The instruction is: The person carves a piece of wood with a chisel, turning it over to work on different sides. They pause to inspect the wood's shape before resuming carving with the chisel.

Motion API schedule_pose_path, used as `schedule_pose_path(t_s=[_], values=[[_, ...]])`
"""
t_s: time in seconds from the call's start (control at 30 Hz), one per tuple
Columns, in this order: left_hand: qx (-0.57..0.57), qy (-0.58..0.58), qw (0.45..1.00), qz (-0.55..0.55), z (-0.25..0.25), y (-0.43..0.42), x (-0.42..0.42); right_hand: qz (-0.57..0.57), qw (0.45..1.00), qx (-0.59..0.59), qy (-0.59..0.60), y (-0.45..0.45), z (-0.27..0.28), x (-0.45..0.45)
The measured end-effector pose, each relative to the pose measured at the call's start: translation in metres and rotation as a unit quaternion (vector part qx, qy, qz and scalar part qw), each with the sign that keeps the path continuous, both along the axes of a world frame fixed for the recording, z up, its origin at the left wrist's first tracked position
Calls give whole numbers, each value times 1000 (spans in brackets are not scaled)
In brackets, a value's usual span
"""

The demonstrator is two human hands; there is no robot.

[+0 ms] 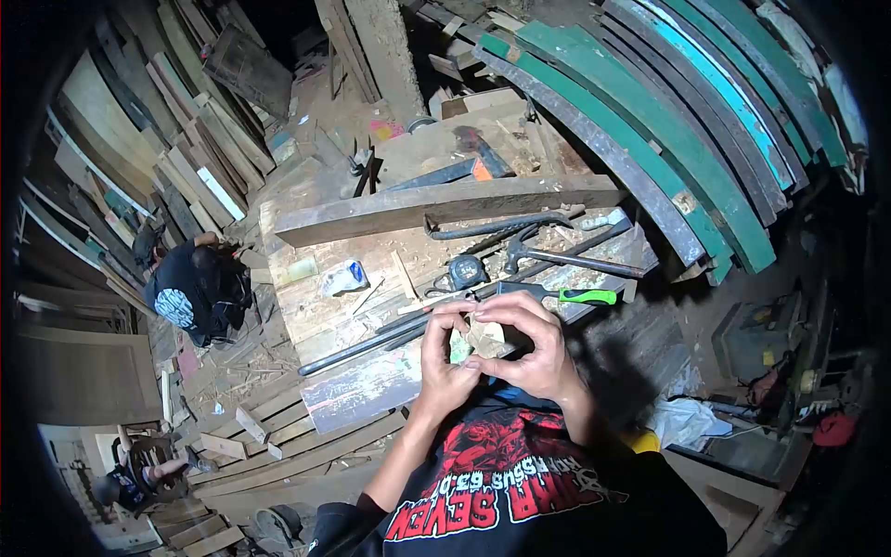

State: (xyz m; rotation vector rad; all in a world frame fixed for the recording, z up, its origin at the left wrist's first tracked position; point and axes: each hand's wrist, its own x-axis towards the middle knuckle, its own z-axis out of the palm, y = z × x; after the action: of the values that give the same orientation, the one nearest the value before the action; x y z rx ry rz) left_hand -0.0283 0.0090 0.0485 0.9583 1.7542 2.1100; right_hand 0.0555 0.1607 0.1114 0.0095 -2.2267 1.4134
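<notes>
Close to my chest, my left hand (445, 357) and my right hand (531, 345) are closed around a small pale piece with a green patch (487, 342). Its kind cannot be made out, and the fingers hide its edges. Just beyond my fingers lie a black tape measure (467, 272) and a tool with a bright green handle (588, 297). A claw hammer (575, 262) rests to the right of the tape measure, and a dark pry bar (501, 224) lies behind it.
The wooden workbench (306, 314) carries a long thick board (445, 209), a blue-and-white packet (345, 278), metal bars (371, 347) and shavings. Green curved planks (631, 130) are stacked at right. One person (197, 283) crouches at left; another (139, 478) sits lower left.
</notes>
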Motion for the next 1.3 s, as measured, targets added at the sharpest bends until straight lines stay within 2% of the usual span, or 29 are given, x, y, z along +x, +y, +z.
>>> schedule_pose_path(t_s=[0.17,0.27,0.4,0.53,0.57,0.67,0.83,0.93,0.97,1.17,1.23,1.3], values=[[-32,24,999,34,-3,-1,2,33,999,21,-18,1,9,3],[-29,-50,996,62,6,3,7,41,999,-1,-26,1,8,7],[-206,82,972,77,18,-9,-7,21,994,-60,-93,7,5,17],[-257,144,953,70,4,-18,-18,14,983,-166,-72,12,-15,24],[-261,158,950,72,5,-21,-18,18,986,-143,-87,17,-19,28],[-250,169,951,69,-2,-26,-20,-1,942,-312,-121,13,-9,29],[-233,98,964,83,4,-28,-15,4,955,-297,-9,23,-29,26],[-223,104,965,91,-5,-37,-21,-34,914,-404,-1,24,-31,27],[-205,32,975,79,-5,-40,-21,-42,900,-435,-4,26,-31,27],[-83,-133,987,47,-6,-54,-16,-17,880,-474,8,30,-31,24],[-70,-124,987,67,1,-56,-12,-15,881,-473,-8,30,-32,25],[-59,-107,989,89,11,-55,-8,-23,903,-426,-46,31,-32,27]])
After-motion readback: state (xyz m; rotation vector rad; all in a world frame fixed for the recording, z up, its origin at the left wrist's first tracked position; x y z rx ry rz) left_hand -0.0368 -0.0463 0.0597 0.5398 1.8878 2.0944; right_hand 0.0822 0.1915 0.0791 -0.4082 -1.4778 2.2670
